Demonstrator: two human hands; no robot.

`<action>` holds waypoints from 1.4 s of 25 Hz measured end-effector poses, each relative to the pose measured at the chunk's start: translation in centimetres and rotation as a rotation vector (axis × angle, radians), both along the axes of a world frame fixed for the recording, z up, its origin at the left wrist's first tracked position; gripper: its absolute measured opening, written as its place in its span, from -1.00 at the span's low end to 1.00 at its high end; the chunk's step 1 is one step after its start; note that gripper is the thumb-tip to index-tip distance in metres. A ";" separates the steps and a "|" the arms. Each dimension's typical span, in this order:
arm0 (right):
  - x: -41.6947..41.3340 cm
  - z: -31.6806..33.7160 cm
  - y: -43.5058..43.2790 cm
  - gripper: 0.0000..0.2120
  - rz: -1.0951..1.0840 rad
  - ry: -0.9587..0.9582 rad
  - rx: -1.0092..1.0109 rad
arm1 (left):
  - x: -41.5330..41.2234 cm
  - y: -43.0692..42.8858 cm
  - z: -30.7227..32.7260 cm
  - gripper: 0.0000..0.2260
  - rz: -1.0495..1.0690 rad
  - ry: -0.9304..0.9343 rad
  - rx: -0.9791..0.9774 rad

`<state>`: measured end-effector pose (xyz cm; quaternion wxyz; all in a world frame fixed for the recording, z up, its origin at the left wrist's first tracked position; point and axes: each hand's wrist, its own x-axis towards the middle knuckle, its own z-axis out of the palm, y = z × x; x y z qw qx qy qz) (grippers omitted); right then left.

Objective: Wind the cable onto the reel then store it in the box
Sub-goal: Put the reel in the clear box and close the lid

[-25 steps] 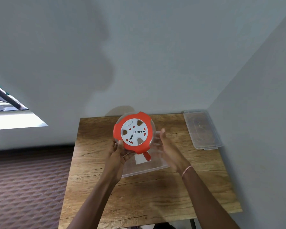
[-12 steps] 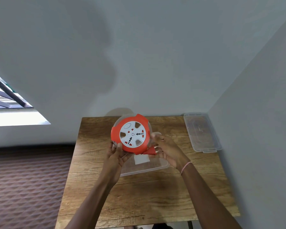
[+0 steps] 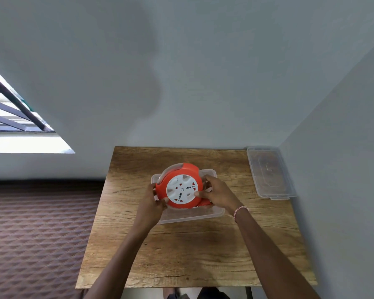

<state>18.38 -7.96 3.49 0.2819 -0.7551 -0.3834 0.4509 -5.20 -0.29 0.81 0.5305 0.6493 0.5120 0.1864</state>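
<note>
Fingers (image 3: 198, 194) of both hands clamped the orange cable reel (image 3: 180, 189) by its rim, over the clear box (image 3: 212, 214) on the surface (image 3: 181, 255). It seemed rigid, light, somewhat slick plastic.

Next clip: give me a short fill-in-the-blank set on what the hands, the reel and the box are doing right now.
1. The orange-and-white reel is gripped by ____ hands, the left hand and the right hand.
2. The reel is held directly over the clear ____.
3. The box's lid lies at the table's far ____ corner.
4. A beaded bracelet sits on the ____ wrist.

Missing words: both; box; right; right
</note>
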 end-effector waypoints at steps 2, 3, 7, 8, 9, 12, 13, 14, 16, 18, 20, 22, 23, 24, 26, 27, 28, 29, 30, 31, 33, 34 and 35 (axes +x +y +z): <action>0.4 -0.5 0.4 -0.54 0.100 -0.166 -0.049 | 0.5 0.6 -0.2 -0.61 -0.041 0.187 0.074; 0.5 -0.7 0.7 -0.53 0.143 -0.220 -0.078 | 0.8 0.7 -0.3 -0.60 -0.087 0.267 0.110; 0.7 -1.4 1.8 -0.51 0.275 -0.315 -0.220 | 2.3 1.9 -0.1 -0.67 -0.250 0.530 0.130; 0.5 -1.7 2.2 -0.47 0.324 -0.375 -0.254 | 2.7 2.3 0.0 -0.72 -0.295 0.591 0.129; 0.3 -1.9 2.5 -0.42 0.370 -0.438 -0.288 | 3.1 2.6 0.0 -0.74 -0.334 0.634 0.123; -0.5 -2.6 3.2 -0.35 0.421 -0.476 -0.373 | 4.1 3.0 -0.5 -0.69 -0.405 0.703 0.106; -0.8 -2.7 3.4 -0.35 0.435 -0.467 -0.398 | 4.3 2.9 -0.7 -0.67 -0.414 0.723 0.095; -1.0 -2.7 3.6 -0.34 0.447 -0.460 -0.418 | 4.5 2.9 -0.9 -0.66 -0.417 0.740 0.088; -1.2 -2.5 4.0 -0.29 0.468 -0.454 -0.452 | 4.8 3.0 -1.4 -0.70 -0.417 0.755 0.116; -1.2 -2.4 4.2 -0.21 0.500 -0.476 -0.468 | 4.8 3.2 -1.8 -0.76 -0.402 0.739 0.177; -1.3 -2.3 3.9 -0.15 0.513 -0.507 -0.450 | 4.7 3.1 -2.0 -0.78 -0.362 0.707 0.205; -1.4 -2.2 3.2 -0.24 0.513 -0.562 -0.357 | 4.3 2.7 -1.9 -0.79 -0.329 0.676 0.219; -1.4 -2.0 2.9 -0.36 0.512 -0.606 -0.270 | 4.1 2.5 -1.8 -0.80 -0.315 0.661 0.238; -1.3 -1.8 2.6 -0.54 0.503 -0.653 -0.165 | 3.8 2.4 -1.7 -0.83 -0.292 0.642 0.274; -0.5 -1.2 2.0 -0.86 0.385 -0.674 0.016 | 3.2 2.4 -1.0 -0.85 -0.189 0.578 0.384; 0.2 -0.8 1.7 -0.87 0.268 -0.630 0.078 | 3.0 2.4 -0.6 -0.85 -0.119 0.537 0.445; 1.2 -0.3 1.2 -0.87 0.138 -0.581 0.128 | 2.8 2.4 -0.2 -0.86 -0.053 0.487 0.497; 2.3 0.1 0.5 -0.87 0.005 -0.530 0.175 | 2.8 2.5 0.3 -0.88 -0.005 0.427 0.530; 3.7 0.4 -0.3 -0.88 -0.137 -0.473 0.215 | 2.9 2.6 0.7 -0.89 0.021 0.366 0.545; 5.2 0.3 -1.4 -0.88 -0.303 -0.400 0.241 | 3.2 2.7 1.1 -0.89 0.028 0.308 0.550; 8.0 -0.8 -3.8 -0.85 -0.707 -0.212 0.220 | 4.4 2.8 1.8 -0.90 0.014 0.192 0.557; 9.4 -1.7 -5.2 -0.86 -0.909 -0.125 0.181 | 5.3 2.8 2.0 -0.90 -0.002 0.134 0.557; 10.7 -2.6 -6.8 -0.89 -1.077 -0.047 0.142 | 6.7 2.6 2.1 -0.89 -0.027 0.083 0.546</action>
